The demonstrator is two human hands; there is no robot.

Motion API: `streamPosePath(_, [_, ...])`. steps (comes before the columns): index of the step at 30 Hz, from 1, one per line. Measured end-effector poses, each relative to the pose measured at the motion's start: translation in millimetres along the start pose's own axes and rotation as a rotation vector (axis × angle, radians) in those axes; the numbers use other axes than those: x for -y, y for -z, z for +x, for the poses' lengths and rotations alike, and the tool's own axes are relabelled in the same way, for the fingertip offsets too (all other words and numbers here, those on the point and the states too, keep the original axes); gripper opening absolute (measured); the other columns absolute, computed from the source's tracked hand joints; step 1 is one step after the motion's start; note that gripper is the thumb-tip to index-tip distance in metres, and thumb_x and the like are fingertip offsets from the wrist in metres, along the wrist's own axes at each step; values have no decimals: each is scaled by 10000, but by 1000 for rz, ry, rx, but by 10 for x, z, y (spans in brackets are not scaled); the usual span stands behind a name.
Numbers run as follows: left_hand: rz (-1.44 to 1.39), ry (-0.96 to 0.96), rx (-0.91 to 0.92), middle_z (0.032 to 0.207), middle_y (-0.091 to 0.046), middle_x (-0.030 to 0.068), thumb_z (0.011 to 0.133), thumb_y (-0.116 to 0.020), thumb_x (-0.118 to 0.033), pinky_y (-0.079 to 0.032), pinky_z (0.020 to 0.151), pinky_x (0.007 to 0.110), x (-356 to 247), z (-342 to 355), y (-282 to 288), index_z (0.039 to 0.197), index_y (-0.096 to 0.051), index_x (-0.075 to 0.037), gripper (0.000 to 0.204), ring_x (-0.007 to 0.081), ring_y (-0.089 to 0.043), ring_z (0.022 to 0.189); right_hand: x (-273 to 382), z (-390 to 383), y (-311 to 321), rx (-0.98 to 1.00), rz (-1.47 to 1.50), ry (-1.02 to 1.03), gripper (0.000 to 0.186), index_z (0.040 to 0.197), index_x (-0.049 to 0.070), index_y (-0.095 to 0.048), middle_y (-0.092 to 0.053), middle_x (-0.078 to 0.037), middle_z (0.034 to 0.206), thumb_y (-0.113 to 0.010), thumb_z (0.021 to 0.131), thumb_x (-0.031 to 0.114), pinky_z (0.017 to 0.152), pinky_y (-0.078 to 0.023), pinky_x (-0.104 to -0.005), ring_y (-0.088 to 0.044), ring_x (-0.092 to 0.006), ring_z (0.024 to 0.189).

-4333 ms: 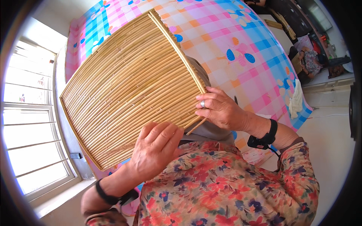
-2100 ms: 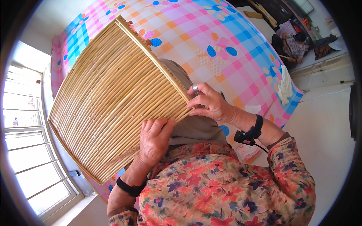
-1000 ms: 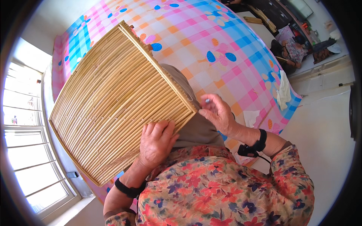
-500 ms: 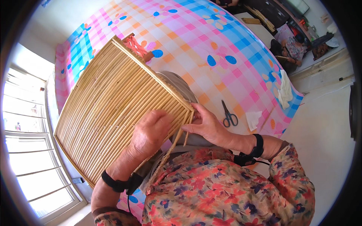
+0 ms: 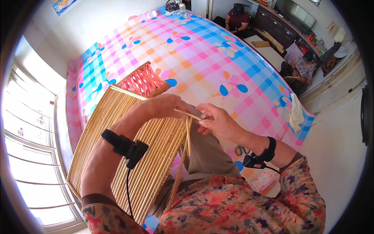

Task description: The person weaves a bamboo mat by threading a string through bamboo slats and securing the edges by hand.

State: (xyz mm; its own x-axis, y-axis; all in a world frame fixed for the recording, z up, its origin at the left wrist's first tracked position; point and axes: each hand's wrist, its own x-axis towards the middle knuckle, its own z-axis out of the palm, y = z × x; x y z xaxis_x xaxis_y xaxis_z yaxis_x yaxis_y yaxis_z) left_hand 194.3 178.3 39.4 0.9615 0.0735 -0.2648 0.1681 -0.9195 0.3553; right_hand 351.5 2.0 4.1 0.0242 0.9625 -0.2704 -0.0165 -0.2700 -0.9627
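A slatted panel of thin yellow reeds lies tilted across my lap, its near side toward the window. My left hand arches over its far right corner, fingers bent down and closed there; the fingertips are partly hidden. Just to the right, my right hand pinches a thin flat reed strip between thumb and fingers. The strip reaches across toward the left fingers. Below it, loose reed ends hang from the corner. A braided cord runs down from the panel's right edge.
A red woven seat in a wooden frame sits beyond the panel on the checked sheet. Scissors lie partly behind my right wrist. A white cloth lies at the sheet's right edge. Two people sit in the background.
The panel has dropped lower and nearer, uncovering more of the red seat. My left hand has moved up and right to the corner. My right hand has risen slightly, now pinching the strip.
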Motion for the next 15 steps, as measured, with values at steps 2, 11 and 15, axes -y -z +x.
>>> streamPosePath(2, [-271, 16, 132, 802, -600, 48, 793, -721, -263, -384, 941, 386, 47, 52, 0, 1055, -707, -206, 269, 243, -509, 930, -9, 21, 38, 6, -95, -5, 376, 1245, -8, -489, -615, -131, 997, -549, 880, 58, 667, -533, -296, -648, -170, 790])
streamPosePath(11, [-301, 65, -152, 927, -703, 104, 843, -673, -235, -506, 782, 347, 386, -415, 297, 1086, -671, -81, 287, 224, -677, 854, 468, -137, -411, -140, -764, 693, 331, 1026, 30, -524, -570, -157, 967, -689, 820, 229, 703, -494, -403, -593, -335, 892])
streamPosePath(15, [-305, 75, -287, 922, -692, 117, 843, -653, -228, -499, 791, 370, 376, -549, 369, 1117, -665, -101, 303, 259, -663, 847, 366, 129, -561, -151, -704, 597, 318, 1046, 34, -495, -586, -211, 962, -657, 847, 222, 703, -491, -438, -596, -370, 879])
